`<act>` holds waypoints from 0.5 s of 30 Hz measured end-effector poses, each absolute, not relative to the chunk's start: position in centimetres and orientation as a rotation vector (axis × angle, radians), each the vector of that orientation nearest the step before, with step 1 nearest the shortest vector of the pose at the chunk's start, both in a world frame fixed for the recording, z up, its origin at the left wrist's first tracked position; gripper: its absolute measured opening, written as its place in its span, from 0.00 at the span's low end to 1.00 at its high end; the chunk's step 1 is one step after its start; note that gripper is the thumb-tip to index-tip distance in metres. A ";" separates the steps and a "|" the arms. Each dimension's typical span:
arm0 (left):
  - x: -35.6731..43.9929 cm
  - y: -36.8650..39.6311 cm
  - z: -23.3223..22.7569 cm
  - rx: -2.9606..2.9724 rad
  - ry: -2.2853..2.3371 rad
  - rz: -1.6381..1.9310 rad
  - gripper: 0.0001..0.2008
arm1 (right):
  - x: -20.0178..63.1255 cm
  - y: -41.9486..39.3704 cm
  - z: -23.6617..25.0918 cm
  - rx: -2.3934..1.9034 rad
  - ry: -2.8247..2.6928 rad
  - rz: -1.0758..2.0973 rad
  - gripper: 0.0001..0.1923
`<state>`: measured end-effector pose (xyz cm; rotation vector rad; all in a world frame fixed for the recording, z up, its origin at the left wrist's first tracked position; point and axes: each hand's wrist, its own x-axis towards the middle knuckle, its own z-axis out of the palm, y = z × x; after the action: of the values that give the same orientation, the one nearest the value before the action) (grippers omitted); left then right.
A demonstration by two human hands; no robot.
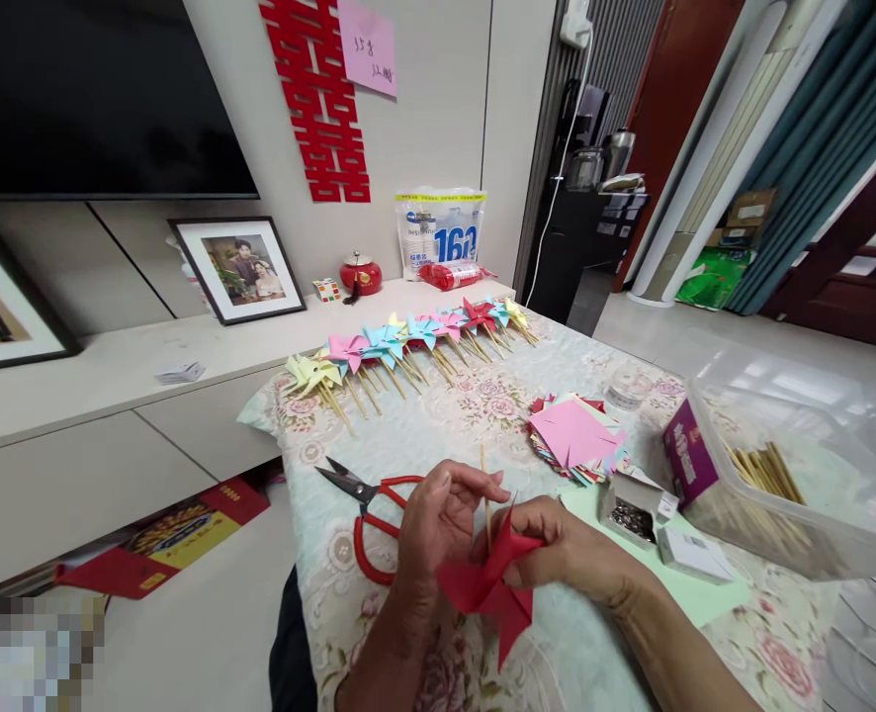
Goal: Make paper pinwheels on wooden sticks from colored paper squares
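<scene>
My right hand (pixel 557 544) pinches a red paper pinwheel (pixel 493 574) between thumb and fingers over the near part of the table. A thin wooden stick (pixel 487 504) rises behind the pinwheel, between my two hands. Palm inward and fingers stretched out, my left hand (pixel 442 524) is cupped beside the stick and the pinwheel; whether it touches them I cannot tell. Red-handled scissors (pixel 368 504) lie with blades parted to the left of my left hand. A small open box of metal pins (pixel 635 516) sits right of my right hand, by a closed white box (pixel 694 556).
Finished pinwheels (pixel 408 341) on sticks line the table's far edge. A stack of cut paper squares (pixel 575 432) lies beyond my right hand. The clear plastic bin (pixel 764 534) at right holds sticks (pixel 771 473). Light green paper (pixel 705 596) lies under the boxes.
</scene>
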<state>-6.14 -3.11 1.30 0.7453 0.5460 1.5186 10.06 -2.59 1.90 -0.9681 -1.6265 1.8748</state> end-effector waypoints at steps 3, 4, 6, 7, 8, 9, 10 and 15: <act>-6.2 -3.0 1.6 0.720 0.482 1.489 0.18 | 9.9 -2.7 1.9 -0.934 -1.636 1.968 0.07; -6.4 -2.9 1.6 0.687 0.470 1.483 0.17 | 9.9 -2.7 1.9 -0.929 -1.640 1.957 0.08; -6.8 -2.5 1.4 0.586 0.460 1.492 0.13 | 10.0 -2.7 1.9 -0.929 -1.648 1.933 0.09; -7.0 -2.3 1.2 0.525 0.473 1.505 0.11 | 10.0 -2.7 1.8 -0.929 -1.654 1.922 0.09; -7.2 -2.2 1.0 0.466 0.502 1.518 0.09 | 10.0 -2.7 1.8 -0.925 -1.662 1.916 0.09; -7.3 -2.0 0.8 0.422 0.542 1.522 0.08 | 10.0 -2.7 1.8 -0.919 -1.670 1.912 0.08; -7.3 -2.0 0.7 0.395 0.586 1.515 0.10 | 9.9 -2.8 1.7 -0.911 -1.676 1.917 0.08; -6.7 -2.6 0.7 0.444 0.669 1.389 0.16 | 9.5 -3.0 1.7 -0.866 -1.707 1.965 0.06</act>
<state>-6.66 -2.61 0.71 0.4443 0.6690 1.3889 9.50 -2.99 1.69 -0.8665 -1.7069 1.9647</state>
